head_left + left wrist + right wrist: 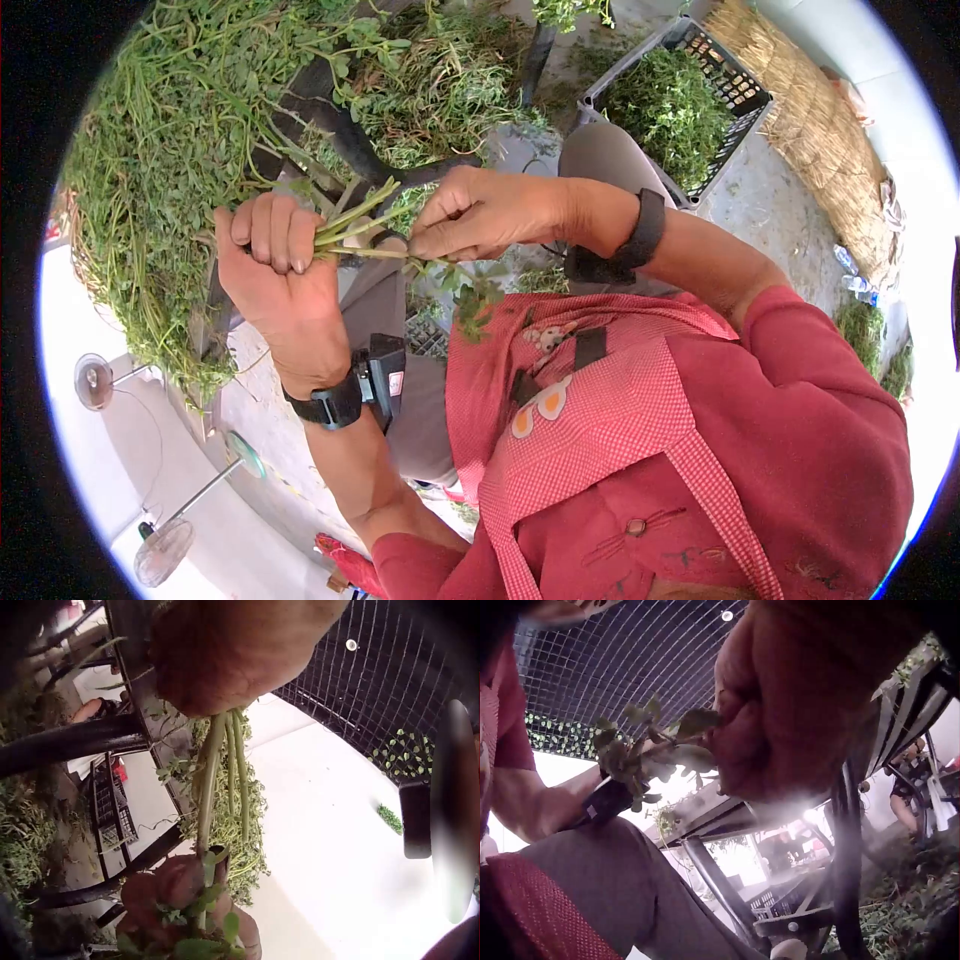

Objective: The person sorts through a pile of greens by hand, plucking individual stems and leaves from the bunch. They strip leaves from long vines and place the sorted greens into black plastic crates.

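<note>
My left fingers (268, 232) grip green stems (210, 780) while my right fingers (447, 238) pinch one, stretched between them, near its leaves (697, 722), so I'm probably sorting or trimming, and a steady pull seems due next.

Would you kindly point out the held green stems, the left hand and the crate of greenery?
Held green stems (350, 231): head view, on a bare length of one.
Left hand (285, 285): head view, on its middle.
Crate of greenery (725, 67): head view, on its perforated wall.
</note>
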The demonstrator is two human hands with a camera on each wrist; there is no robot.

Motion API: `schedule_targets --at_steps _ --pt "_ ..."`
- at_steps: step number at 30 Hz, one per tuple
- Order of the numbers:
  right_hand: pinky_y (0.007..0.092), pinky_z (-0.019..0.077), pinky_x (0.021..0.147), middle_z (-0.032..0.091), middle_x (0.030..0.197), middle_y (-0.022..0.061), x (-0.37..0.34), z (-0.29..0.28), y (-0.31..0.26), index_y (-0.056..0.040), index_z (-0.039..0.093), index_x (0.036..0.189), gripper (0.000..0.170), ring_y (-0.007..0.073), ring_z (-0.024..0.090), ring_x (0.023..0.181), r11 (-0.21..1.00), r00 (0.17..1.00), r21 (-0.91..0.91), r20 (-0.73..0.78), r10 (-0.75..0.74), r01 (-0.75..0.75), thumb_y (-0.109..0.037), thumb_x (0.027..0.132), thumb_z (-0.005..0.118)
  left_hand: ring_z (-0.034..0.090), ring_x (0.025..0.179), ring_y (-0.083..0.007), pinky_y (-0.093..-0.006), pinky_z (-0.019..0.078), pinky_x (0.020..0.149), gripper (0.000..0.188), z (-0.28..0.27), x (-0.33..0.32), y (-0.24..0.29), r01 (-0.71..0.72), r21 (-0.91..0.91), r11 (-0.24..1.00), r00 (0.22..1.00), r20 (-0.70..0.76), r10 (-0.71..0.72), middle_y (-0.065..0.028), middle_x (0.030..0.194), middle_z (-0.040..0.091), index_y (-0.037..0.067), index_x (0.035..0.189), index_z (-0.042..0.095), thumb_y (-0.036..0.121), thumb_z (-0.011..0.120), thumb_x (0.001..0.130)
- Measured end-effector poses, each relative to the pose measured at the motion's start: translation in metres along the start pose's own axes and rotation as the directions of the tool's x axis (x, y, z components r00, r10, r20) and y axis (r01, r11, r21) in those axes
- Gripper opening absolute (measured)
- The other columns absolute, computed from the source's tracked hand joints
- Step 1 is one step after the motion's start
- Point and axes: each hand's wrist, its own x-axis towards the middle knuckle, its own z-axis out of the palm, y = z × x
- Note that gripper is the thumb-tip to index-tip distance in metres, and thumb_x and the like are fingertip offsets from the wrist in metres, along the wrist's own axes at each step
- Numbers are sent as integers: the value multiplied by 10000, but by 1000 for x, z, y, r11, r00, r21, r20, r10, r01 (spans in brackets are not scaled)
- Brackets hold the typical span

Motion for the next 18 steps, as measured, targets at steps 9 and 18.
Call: schedule_targets --at_steps 9,18 --pt "226 252 385 417 479 -31 8 -17 29 -88 578 696 327 77 352 422 905 947 424 -304 102 38 -358 880 562 158 394 -74 -233 124 322 390 17 -4 -2 -25 52 998 999 46 22 36 495 232 118 613 357 287 371 964" --pt "212 433 496 668 874 57 4 7 9 -80 615 918 378 91 599 617 859 998 509 -67 -18 50 -436 901 489 157 394 -76 -238 126 337 411 14 -2 0 101 -132 986 993 68 -92 38 504 221 118 616 334 321 340 974"
